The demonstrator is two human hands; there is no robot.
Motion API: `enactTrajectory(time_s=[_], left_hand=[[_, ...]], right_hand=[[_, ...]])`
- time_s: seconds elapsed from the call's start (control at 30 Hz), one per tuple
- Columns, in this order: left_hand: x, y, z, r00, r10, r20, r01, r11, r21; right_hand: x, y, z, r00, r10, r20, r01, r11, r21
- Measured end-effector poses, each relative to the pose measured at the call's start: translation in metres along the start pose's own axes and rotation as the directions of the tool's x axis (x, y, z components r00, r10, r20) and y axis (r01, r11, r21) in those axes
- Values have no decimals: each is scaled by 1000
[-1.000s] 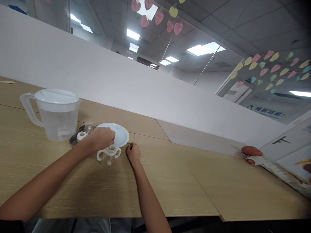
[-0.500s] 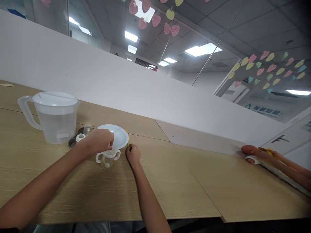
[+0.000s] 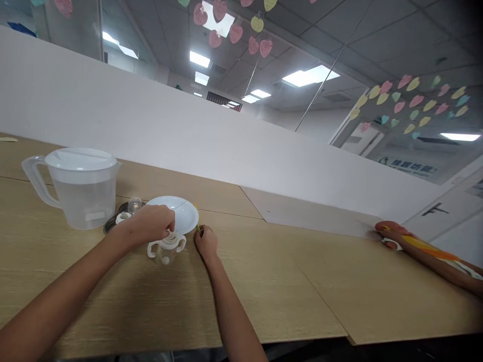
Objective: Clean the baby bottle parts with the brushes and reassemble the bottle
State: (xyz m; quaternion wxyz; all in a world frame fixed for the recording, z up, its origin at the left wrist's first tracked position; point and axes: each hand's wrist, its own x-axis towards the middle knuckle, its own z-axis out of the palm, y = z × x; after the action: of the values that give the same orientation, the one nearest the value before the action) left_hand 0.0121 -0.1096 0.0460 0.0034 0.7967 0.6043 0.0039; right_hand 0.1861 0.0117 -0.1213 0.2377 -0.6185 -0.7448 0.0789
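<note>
My left hand (image 3: pixel 153 221) is closed, fingertips pinched just above the mouth of a clear baby bottle (image 3: pixel 166 255) with two white handles. What those fingertips hold, if anything, is hidden. The bottle stands upright on the table, a small white ball-like piece showing low inside it. To its right, my right hand (image 3: pixel 207 241) rests on the table, fingers curled round a thin green stick-like thing (image 3: pixel 198 229) with a yellow end, beside the rim of a white plate (image 3: pixel 188 221). Most of that stick is covered by the hand and plate.
A lidded clear pitcher (image 3: pixel 85 198) of water stands at the left. Beside it a dark metal tray (image 3: pixel 109 223) bears a white ring cap (image 3: pixel 123 217) and a clear dome cap (image 3: pixel 135 204). A white partition (image 3: pixel 188 136) runs behind. Another person's arms (image 3: pixel 426 256) reach in at far right.
My left hand has lifted slightly off the bottle's top, and its mouth shows more. My right hand keeps its hold. The other person's hands at far right have shifted. The view has tilted slightly.
</note>
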Motion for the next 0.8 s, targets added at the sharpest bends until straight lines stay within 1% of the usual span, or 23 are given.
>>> enactTrajectory(time_s=[0.07, 0.23, 0.37, 0.63, 0.8], left_hand=[[0, -1, 0, 1000, 1, -9, -1, 1000, -2], [1, 0, -1, 1000, -23, 17, 23, 1000, 18], [1, 1, -2, 1000, -23, 10, 23, 999, 33], [3, 2, -6, 999, 46, -16, -46, 999, 3], [7, -1, -5, 998, 53, -24, -54, 998, -15]], right_hand=[[0, 0, 0, 1000, -3, 1, 3, 1000, -5], [2, -1, 0, 1000, 0, 11, 0, 1000, -14], [3, 0, 2, 1000, -14, -1, 14, 1000, -17], [2, -2, 0, 1000, -14, 13, 14, 999, -36], [3, -2, -1, 999, -20, 25, 21, 999, -32]])
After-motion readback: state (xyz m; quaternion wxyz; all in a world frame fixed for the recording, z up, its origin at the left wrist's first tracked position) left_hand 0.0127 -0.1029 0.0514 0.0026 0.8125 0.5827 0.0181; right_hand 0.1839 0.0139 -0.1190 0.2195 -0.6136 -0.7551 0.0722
